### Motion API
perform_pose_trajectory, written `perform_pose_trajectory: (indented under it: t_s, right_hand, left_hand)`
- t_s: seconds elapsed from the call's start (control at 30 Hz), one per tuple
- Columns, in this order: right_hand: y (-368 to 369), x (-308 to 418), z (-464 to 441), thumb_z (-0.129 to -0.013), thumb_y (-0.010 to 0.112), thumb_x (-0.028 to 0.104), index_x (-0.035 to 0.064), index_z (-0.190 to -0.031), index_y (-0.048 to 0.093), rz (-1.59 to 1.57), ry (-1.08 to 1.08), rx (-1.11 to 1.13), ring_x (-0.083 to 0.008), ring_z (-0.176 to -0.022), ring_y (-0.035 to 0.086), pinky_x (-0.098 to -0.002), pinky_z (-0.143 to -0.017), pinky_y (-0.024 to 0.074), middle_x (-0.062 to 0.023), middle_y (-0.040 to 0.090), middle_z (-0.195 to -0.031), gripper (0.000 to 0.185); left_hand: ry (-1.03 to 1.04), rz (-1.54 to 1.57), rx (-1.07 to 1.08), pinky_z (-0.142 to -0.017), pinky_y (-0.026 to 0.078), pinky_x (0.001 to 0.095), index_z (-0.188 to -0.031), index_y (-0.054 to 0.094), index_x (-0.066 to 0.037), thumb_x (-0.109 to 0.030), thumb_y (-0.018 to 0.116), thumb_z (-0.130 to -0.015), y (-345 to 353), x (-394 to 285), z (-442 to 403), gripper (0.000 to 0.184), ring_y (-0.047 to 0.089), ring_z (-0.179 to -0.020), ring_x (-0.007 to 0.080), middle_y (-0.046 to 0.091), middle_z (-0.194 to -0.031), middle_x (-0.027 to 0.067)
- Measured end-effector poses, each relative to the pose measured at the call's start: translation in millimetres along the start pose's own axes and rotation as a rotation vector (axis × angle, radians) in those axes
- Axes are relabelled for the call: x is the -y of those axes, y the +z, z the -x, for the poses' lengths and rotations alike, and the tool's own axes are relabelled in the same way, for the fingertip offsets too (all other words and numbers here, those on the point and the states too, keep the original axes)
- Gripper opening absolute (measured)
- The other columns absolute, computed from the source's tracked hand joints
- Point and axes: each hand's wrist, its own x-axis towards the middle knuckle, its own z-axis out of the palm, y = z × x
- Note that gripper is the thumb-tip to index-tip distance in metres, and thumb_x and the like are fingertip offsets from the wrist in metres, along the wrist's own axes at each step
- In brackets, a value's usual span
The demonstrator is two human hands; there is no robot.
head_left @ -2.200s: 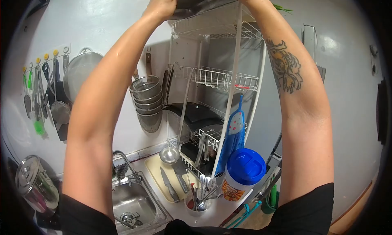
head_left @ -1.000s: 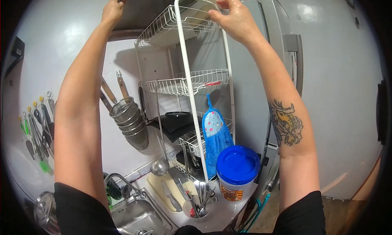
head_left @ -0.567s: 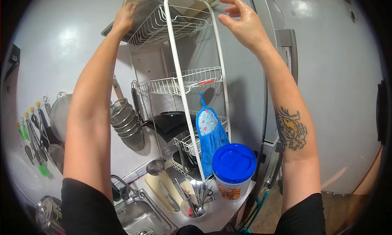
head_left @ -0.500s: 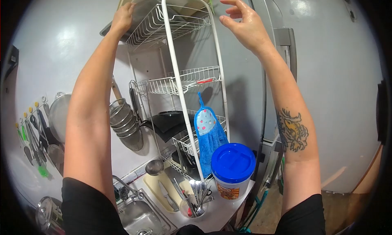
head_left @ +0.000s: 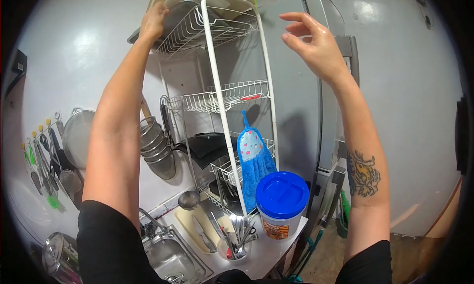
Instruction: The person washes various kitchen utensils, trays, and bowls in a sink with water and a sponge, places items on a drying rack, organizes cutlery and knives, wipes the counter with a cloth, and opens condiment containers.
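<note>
My left hand (head_left: 154, 23) is raised to the top tier of a white wire dish rack (head_left: 217, 71). Its fingers close over the edge of a grey metal tray (head_left: 175, 21) that lies there and juts out on the left. Pale dishes or boards stand behind the tray, partly cut off by the view. To the right of the rack, my right hand (head_left: 316, 44) hangs in the air, fingers apart and curved, holding nothing. A blue hand towel (head_left: 257, 170) hangs from the rack below.
On the counter stand a blue-lidded tub (head_left: 282, 200), a cutlery holder (head_left: 237, 252) and a cream tray (head_left: 185, 222) with a knife. The sink (head_left: 170, 257) is lower left. Strainers (head_left: 154, 143) and utensils hang on the wall; a grey refrigerator (head_left: 296, 86) stands right.
My right hand has shifted right and slightly down, away from the rack. The left hand stays on the tray's edge. The view has moved slightly.
</note>
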Motion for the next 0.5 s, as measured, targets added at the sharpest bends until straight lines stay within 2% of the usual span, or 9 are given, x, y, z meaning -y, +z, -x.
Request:
perform_pose_trajectory:
  t_s: [0.13, 0.23, 0.27, 0.33, 0.4, 0.43, 0.47, 0.5]
  right_hand:
    - [-17, -1, 21, -0.074, 0.057, 0.022, 0.011, -0.103, 0.056, -0.035, 0.075, 0.035, -0.0183, -0.083, 0.055, -0.0303, -0.074, 0.044, -0.0089, 0.057, -0.088, 0.031]
    - [-23, -8, 37, -0.075, 0.057, 0.021, 0.0111, -0.103, 0.057, -0.036, 0.098, 0.058, -0.0165, -0.081, 0.055, -0.0293, -0.073, 0.0439, -0.0083, 0.057, -0.087, 0.03]
    - [-23, -10, 42, -0.075, 0.057, 0.021, 0.0108, -0.103, 0.057, -0.03, 0.095, 0.068, -0.0161, -0.081, 0.055, -0.0293, -0.073, 0.0439, -0.0079, 0.058, -0.087, 0.03]
    - [-23, -15, 51, -0.075, 0.058, 0.021, 0.0105, -0.103, 0.057, -0.027, 0.105, 0.09, -0.0158, -0.081, 0.055, -0.0292, -0.073, 0.0438, -0.0076, 0.058, -0.086, 0.029]
    - [-20, -18, 60, -0.076, 0.059, 0.019, 0.0097, -0.102, 0.057, -0.041, 0.115, 0.087, -0.0147, -0.08, 0.055, -0.0276, -0.071, 0.0442, -0.0064, 0.058, -0.084, 0.028]
    - [-20, -19, 64, -0.076, 0.059, 0.019, 0.0097, -0.102, 0.057, -0.05, 0.132, 0.11, -0.0147, -0.08, 0.055, -0.0276, -0.071, 0.0442, -0.0064, 0.058, -0.084, 0.028]
    - [-20, -20, 67, -0.076, 0.059, 0.018, 0.0096, -0.102, 0.057, -0.08, 0.118, 0.101, -0.014, -0.079, 0.055, -0.0265, -0.07, 0.0443, -0.0063, 0.059, -0.084, 0.027]
    - [-21, -15, 72, -0.077, 0.06, 0.017, 0.0095, -0.102, 0.057, -0.11, 0.1, 0.097, -0.0133, -0.078, 0.056, -0.0254, -0.069, 0.0443, -0.0061, 0.059, -0.084, 0.027]
  left_hand:
    - [0.029, 0.117, -0.004, -0.075, 0.04, 0.0366, -0.092, 0.054, -0.008, -0.025, 0.05, -0.083, 18, 22, -5, 0.019, 0.054, -0.087, 0.0298, 0.059, -0.091, 0.0121]
    - [-0.075, 0.26, -0.062, -0.073, 0.04, 0.0326, -0.092, 0.055, -0.009, -0.026, 0.052, -0.082, 28, 29, -3, 0.02, 0.055, -0.082, 0.0225, 0.059, -0.086, 0.0093]
    - [-0.079, 0.261, -0.055, -0.073, 0.04, 0.0326, -0.092, 0.055, -0.009, -0.026, 0.052, -0.082, 30, 28, -1, 0.02, 0.055, -0.082, 0.0225, 0.059, -0.086, 0.0093]
    - [-0.108, 0.228, -0.046, -0.072, 0.04, 0.0273, -0.096, 0.053, -0.007, -0.025, 0.048, -0.086, 33, 25, 4, 0.02, 0.052, -0.08, 0.0152, 0.057, -0.085, 0.0064]
    - [-0.119, 0.302, 0.005, -0.075, 0.04, 0.0288, -0.097, 0.052, -0.006, -0.023, 0.051, -0.084, 21, -1, 16, 0.021, 0.053, -0.084, 0.0175, 0.058, -0.088, 0.0077]
    - [-0.295, 0.434, 0.132, -0.08, 0.04, 0.0334, -0.111, 0.044, -0.008, -0.014, 0.047, -0.083, 4, -31, 27, 0.029, 0.049, -0.095, 0.0241, 0.049, -0.103, 0.0162]
    - [-0.481, 0.562, 0.253, -0.085, 0.04, 0.038, -0.124, 0.035, -0.011, -0.005, 0.043, -0.081, -5, -43, 40, 0.044, 0.044, -0.107, 0.0306, 0.04, -0.118, 0.0247]
    - [-0.002, 0.091, 0.052, -0.087, 0.039, 0.038, -0.128, 0.027, -0.009, -0.009, 0.051, -0.08, 21, 19, 30, 0.054, 0.042, -0.11, 0.0303, 0.038, -0.122, 0.0242]
